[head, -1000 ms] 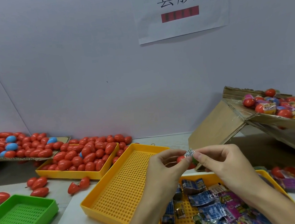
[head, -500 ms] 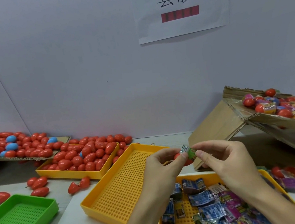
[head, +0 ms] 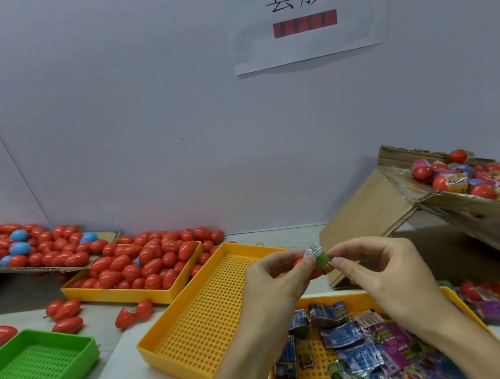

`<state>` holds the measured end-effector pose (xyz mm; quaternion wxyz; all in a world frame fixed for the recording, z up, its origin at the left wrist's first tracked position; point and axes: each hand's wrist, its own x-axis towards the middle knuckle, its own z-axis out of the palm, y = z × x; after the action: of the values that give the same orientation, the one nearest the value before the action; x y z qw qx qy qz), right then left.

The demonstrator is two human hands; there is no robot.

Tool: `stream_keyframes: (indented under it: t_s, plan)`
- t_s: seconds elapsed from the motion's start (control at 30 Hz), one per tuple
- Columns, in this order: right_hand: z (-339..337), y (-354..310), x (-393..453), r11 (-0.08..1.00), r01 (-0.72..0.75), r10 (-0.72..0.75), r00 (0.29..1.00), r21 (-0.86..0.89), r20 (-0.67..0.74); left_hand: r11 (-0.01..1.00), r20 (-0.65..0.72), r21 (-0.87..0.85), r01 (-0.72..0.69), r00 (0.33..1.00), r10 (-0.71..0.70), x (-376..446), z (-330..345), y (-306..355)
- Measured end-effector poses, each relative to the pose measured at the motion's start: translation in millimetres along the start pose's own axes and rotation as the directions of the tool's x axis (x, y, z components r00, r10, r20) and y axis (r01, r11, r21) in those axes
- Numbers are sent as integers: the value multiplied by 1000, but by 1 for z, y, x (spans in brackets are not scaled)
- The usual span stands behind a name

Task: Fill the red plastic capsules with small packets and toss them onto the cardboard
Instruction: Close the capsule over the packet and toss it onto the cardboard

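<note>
Between your fingertips [head: 339, 262] sits a small packet [head: 322, 259] of shiny, crinkled foil-like film, green with a silvery sealed end. Just behind it, against your left hand [head: 272, 283], you hold a red capsule [head: 312, 271] of smooth, glossy plastic. Below your fingers, the packets in the yellow tray [head: 347, 346] have the same glossy printed film. Left of your fingers, the empty yellow tray [head: 206, 312] is matt perforated plastic, and so is the green tray [head: 33, 373]. The red capsules in the far tray [head: 145, 263] gleam, smooth and hard. Right of your fingers, the cardboard ramp [head: 367, 216] is matt brown corrugated board with ragged edges, partly covered in shiny clear tape.
</note>
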<state>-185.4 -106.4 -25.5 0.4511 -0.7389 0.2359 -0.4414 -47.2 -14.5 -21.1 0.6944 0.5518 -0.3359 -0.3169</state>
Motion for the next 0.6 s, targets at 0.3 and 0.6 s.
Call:
stream_keyframes:
  t_s: [0.3,0.6]
  plan:
    - [0,3,0,999,-6,6,1000,31,6,998,27,-58,30,999,-28,0,-1,-1]
    - [1,3,0,996,-87,86,994,22,74,973,56,217,-76,996,66,-2,0,-4]
